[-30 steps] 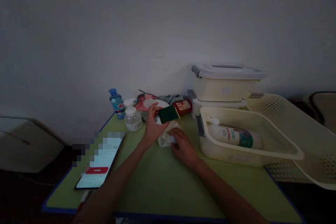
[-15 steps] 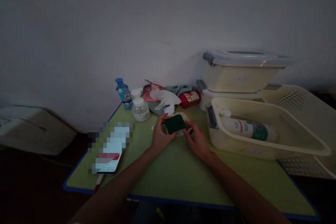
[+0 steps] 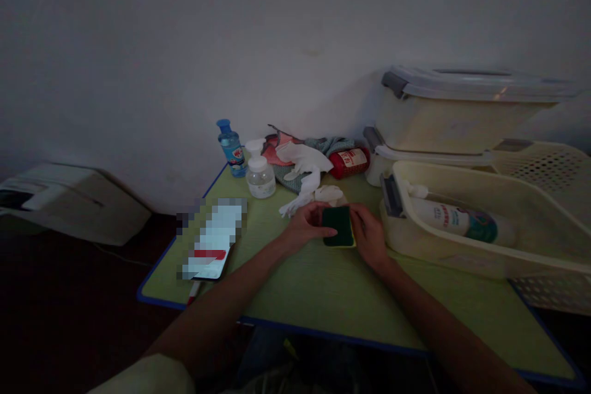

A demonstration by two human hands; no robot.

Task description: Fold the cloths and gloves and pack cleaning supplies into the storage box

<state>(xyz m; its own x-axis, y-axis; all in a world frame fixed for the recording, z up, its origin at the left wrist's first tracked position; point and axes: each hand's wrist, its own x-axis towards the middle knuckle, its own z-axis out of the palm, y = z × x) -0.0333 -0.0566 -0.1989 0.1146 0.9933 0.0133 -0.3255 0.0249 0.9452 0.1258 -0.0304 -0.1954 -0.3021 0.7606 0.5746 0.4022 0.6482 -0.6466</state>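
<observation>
A scouring sponge (image 3: 337, 226) with a dark green face and a thin yellow edge is held between both hands above the table. My left hand (image 3: 307, 226) grips its left side, the thumb lying across the green face. On the right side, my right hand (image 3: 370, 235) has its fingers closed against the edge, partly behind the sponge. Just beyond the hands lie white gloves (image 3: 310, 188) and a crumpled pale cloth (image 3: 330, 194), partly hidden by the hands. Behind them are pink and grey cloths (image 3: 281, 146) and a red bottle (image 3: 349, 162) on its side.
A blue bottle (image 3: 232, 149) and a clear pump bottle (image 3: 261, 178) stand at the back left. A phone (image 3: 215, 243) lies at the left. On the right, an open bin (image 3: 443, 252) holds a white bottle (image 3: 462, 220), with lidded boxes (image 3: 452, 123) and a perforated basket (image 3: 545, 166) behind.
My right hand has left the pale cloth and taken the sponge's right side. Both hands have drawn the sponge nearer and turned it more upright. The view has shifted left and down.
</observation>
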